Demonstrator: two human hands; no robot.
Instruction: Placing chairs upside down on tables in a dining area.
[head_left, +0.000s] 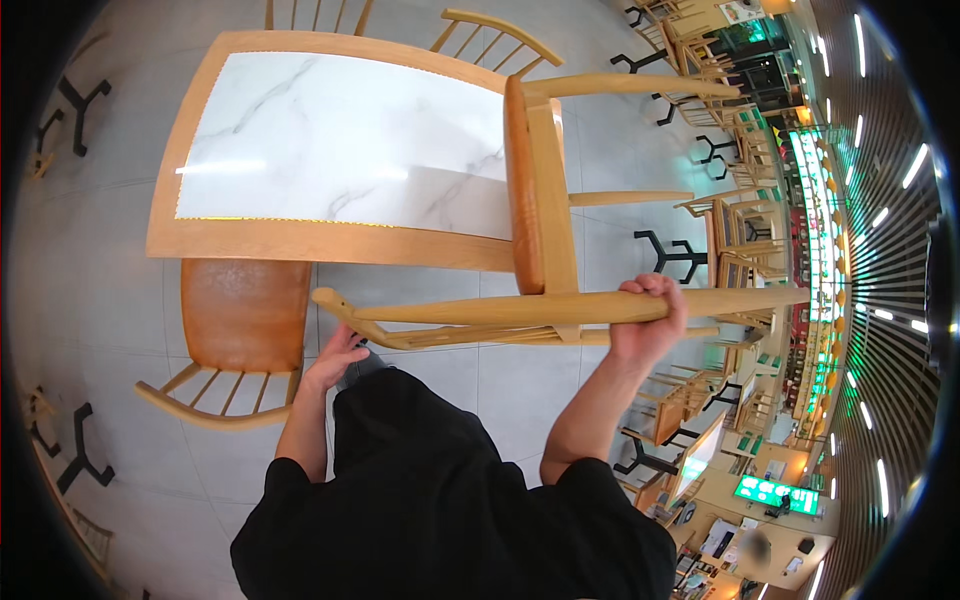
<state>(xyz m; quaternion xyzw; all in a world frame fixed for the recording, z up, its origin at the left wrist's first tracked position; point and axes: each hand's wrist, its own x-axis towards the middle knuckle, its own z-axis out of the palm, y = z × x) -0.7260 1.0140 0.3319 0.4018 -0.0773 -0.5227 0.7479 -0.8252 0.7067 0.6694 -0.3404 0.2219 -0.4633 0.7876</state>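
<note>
A light wooden chair (559, 202) with an orange-brown padded seat (525, 187) is tipped over, its legs pointing to the right of the view. Its seat overlaps the right end of the marble-patterned, wood-rimmed table (337, 244); I cannot tell whether they touch. My right hand (649, 315) is wrapped around one leg on the chair's near side. At the curved end of the backrest rail (334, 300), my left hand (337, 360) has its fingers against the wood, with the fingertips partly hidden.
Another chair with an orange-brown seat (244, 315) stands at the table's near side, left of my left hand. Spindle-back chairs (495, 37) stand along the far side. Tables and chairs (675, 405) fill the right, near a counter (787, 540). Black table bases (82, 450) stand left.
</note>
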